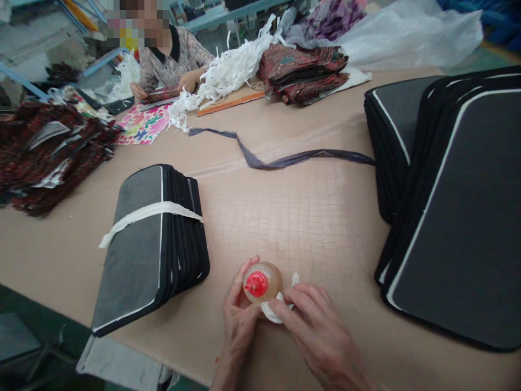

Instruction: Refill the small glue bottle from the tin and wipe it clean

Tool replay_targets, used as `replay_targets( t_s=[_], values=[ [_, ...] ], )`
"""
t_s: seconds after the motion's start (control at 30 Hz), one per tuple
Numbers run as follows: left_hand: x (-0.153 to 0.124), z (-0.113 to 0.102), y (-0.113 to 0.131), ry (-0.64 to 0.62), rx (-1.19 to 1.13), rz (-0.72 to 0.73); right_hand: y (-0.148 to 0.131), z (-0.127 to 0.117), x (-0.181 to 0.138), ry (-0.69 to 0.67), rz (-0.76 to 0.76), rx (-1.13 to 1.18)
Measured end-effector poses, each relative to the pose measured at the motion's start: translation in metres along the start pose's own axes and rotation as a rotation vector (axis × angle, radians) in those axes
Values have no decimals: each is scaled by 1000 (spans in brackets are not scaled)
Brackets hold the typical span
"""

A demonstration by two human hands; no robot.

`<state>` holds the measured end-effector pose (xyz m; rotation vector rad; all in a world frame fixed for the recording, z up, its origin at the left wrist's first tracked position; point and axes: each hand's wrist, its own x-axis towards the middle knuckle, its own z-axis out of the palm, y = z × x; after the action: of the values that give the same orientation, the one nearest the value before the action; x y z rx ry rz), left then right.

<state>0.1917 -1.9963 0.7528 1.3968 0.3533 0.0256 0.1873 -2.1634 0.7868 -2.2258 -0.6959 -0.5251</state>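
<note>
My left hand (pixel 238 320) wraps around a small clear bottle (pixel 269 279) with a red cap and amber liquid, standing near the table's front edge. My right hand (pixel 315 331) pinches a small white cloth (pixel 273 312) pressed against the bottle's base. Just left of my hands lies a bundle of black panels (pixel 142 250) tied with a white strip.
Large stacks of black white-trimmed panels (pixel 451 217) fill the right side. A dark fabric strip (pixel 280 160) snakes across the beige table (pixel 293 217). Patterned fabric piles (pixel 49 152) lie left and at the back (pixel 305 73). A person (pixel 171 60) works at the far end beside white strips (pixel 228 70).
</note>
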Motion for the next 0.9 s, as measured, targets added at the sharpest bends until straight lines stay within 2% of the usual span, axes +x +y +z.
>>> replay_targets(
  t_s=[0.07,0.13,0.2,0.23,0.3,0.4,0.57,0.67,0.77,0.9],
  values=[
    [2,-3,1,-29,-18,-12,-1,-12,-12,43,211,170],
    [4,-5,3,-36,-51,-14,0,-22,-22,137,590,386],
    [6,-6,5,-21,-96,-17,1,-27,-24,330,986,645],
    [7,-6,5,-11,-122,-20,1,-26,-22,426,1136,787],
    [8,-5,6,14,-163,-27,1,-22,-12,534,1292,1019],
    [8,-3,7,74,-157,-3,-3,-12,5,506,1282,1153],
    [2,11,1,157,-78,87,-6,3,24,426,1147,1172],
    [-5,25,-7,202,-56,89,-6,16,29,434,1133,1134],
    [-13,34,-12,182,-46,57,-7,27,30,446,1182,1053],
    [-22,30,-6,96,96,67,-17,30,29,444,1222,980]
  ],
)
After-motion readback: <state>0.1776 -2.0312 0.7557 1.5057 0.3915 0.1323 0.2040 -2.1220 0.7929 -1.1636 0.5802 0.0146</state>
